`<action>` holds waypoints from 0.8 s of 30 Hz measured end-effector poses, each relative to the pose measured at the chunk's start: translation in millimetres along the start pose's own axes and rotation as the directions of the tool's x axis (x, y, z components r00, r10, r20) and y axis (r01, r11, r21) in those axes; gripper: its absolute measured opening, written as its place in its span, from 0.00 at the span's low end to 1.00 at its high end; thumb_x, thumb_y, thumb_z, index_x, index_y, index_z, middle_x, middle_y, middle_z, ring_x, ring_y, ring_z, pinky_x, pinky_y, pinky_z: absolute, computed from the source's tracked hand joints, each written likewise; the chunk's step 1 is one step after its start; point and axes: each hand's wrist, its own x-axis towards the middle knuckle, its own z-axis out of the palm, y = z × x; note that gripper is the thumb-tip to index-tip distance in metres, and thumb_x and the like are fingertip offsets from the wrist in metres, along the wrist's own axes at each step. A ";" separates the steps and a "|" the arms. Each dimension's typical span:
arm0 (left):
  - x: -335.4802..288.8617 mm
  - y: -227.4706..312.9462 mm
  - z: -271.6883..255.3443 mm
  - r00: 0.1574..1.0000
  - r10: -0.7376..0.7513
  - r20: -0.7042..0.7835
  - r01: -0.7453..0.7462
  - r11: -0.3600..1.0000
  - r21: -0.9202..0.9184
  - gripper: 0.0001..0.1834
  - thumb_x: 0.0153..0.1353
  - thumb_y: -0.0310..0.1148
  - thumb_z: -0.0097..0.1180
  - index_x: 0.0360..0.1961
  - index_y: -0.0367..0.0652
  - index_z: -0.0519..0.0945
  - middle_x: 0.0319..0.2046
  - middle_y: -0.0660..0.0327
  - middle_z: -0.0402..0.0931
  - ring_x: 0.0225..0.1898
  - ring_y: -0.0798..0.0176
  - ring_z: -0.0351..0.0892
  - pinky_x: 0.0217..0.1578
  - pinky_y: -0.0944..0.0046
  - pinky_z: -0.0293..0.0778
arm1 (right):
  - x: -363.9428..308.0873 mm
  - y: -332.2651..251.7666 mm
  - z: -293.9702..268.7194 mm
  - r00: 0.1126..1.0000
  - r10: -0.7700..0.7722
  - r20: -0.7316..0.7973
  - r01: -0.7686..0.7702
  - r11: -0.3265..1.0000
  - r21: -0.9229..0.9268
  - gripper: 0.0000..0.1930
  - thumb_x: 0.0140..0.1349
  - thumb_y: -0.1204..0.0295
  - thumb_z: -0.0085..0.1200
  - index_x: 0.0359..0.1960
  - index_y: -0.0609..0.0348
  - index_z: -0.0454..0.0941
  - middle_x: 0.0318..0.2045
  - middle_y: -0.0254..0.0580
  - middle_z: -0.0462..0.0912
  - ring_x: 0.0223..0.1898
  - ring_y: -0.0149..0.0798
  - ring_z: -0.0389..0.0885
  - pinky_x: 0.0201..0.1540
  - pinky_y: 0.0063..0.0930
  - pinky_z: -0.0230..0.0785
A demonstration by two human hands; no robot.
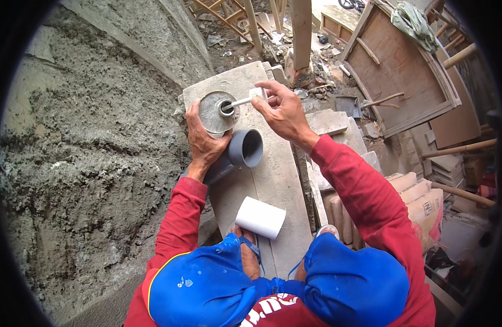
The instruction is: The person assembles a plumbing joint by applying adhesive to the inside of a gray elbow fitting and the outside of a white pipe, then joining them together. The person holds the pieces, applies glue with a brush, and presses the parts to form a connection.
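Observation:
A round, dull grey can with a narrow open neck stands on the pale slab in front of me. My left hand is wrapped round the can's left and near side. Between the fingers of my right hand is the white cap of an applicator brush, its stem slanting left into the can's neck. The tip inside the neck cannot be made out. Just nearer than the can lies a grey plastic pipe fitting, its round mouth turned right. Close to my feet rests a short white cylinder.
A rough cement wall rises along the left. Stacked paper sacks sit at right, below a framed wooden panel. Wooden posts and rubble stand beyond the slab. My sandalled feet are on the slab.

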 end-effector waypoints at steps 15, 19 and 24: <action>-4.0 4.5 0.8 0.998 0.043 -0.038 -0.041 0.998 0.054 0.57 0.44 0.35 0.81 0.73 0.36 0.59 0.64 0.42 0.65 0.68 0.38 0.65 0.70 0.44 0.63 | -19.1 26.2 -9.7 0.822 0.496 0.281 -0.542 0.529 0.653 0.14 0.70 0.64 0.62 0.50 0.59 0.79 0.39 0.39 0.84 0.38 0.35 0.85 0.43 0.28 0.80; -2.2 3.3 1.5 0.998 0.050 -0.042 -0.048 0.998 0.044 0.57 0.44 0.36 0.81 0.73 0.36 0.60 0.64 0.43 0.65 0.68 0.38 0.65 0.70 0.45 0.64 | -27.0 30.7 -20.6 0.786 0.500 0.364 -0.583 0.403 0.706 0.13 0.72 0.64 0.60 0.49 0.59 0.79 0.41 0.39 0.82 0.42 0.36 0.84 0.46 0.30 0.80; 2.7 -2.8 3.8 0.999 0.032 -0.034 -0.029 0.997 0.067 0.56 0.45 0.35 0.80 0.72 0.35 0.60 0.63 0.41 0.66 0.67 0.37 0.67 0.68 0.45 0.66 | -51.4 32.2 -47.2 0.794 0.482 0.369 -0.587 0.452 0.672 0.14 0.74 0.67 0.56 0.54 0.62 0.78 0.43 0.42 0.83 0.42 0.36 0.85 0.45 0.28 0.80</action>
